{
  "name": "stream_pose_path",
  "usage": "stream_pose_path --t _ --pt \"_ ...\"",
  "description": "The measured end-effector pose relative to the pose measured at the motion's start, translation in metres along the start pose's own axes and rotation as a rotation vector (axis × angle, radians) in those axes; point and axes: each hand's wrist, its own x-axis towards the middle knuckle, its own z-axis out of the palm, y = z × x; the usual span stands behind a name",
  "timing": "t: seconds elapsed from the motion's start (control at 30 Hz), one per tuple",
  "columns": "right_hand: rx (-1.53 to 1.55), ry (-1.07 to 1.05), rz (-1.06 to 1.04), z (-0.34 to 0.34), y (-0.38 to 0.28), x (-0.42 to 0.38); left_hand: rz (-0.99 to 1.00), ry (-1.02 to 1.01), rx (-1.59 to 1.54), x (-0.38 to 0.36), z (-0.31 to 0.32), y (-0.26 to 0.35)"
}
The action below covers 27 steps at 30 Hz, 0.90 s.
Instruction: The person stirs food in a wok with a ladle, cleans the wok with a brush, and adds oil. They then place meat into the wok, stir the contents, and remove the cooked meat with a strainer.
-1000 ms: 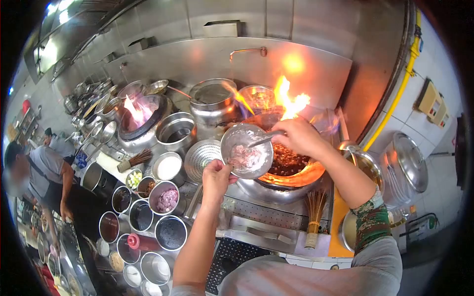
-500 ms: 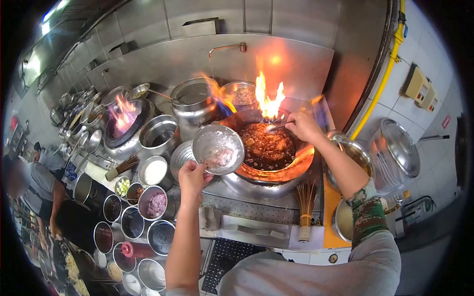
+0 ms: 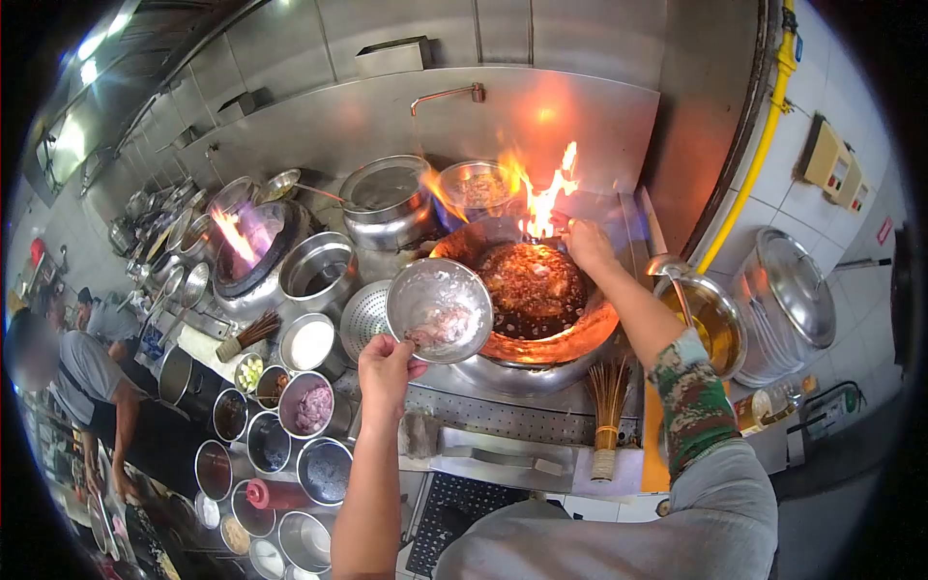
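Note:
My left hand [image 3: 386,375] grips the near rim of a metal bowl [image 3: 410,299], tilted beside the wok. White powder coats its inside, with pinkish pieces in it. Over the far right part of the wok [image 3: 594,327] is my right hand [image 3: 586,243]. Its fingers are drawn together, close to the flames; what they hold, if anything, I cannot make out. Dark oil bubbles in the wok around browned food [image 3: 532,278]. Flames [image 3: 551,198] rise behind the wok's far rim.
A perforated strainer [image 3: 362,324] lies left of the wok. Several ingredient pots, one with pink meat [image 3: 313,408], stand lower left. A bamboo brush [image 3: 607,411] lies in front; an oil pot with a ladle [image 3: 681,290] stands right. Another burner flames [image 3: 235,237]. A co-worker [image 3: 97,377] stands left.
Half a second ago my right hand held a pale strip over the oil; that strip no longer shows and the hand is slightly farther back. The bowl sits slightly more to the right in view.

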Motion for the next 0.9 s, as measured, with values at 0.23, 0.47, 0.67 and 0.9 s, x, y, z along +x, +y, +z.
stream_pose_path --t 0.23,0.47,0.67,0.9 --pt "0.308 -0.132 -0.380 -0.117 -0.073 -0.064 0.062 -0.010 -0.052 0.006 0.014 -0.010" --pt "0.166 -0.161 -0.573 -0.097 -0.092 -0.091 0.248 -0.072 0.059 -0.001 0.042 -0.003" --pt "0.389 -0.095 -0.391 -0.108 -0.078 -0.087 0.076 0.033 0.009 0.024 0.042 -0.010" --pt "0.065 -0.126 -0.224 -0.078 -0.012 -0.077 0.098 0.085 0.022 0.029 0.022 -0.013"
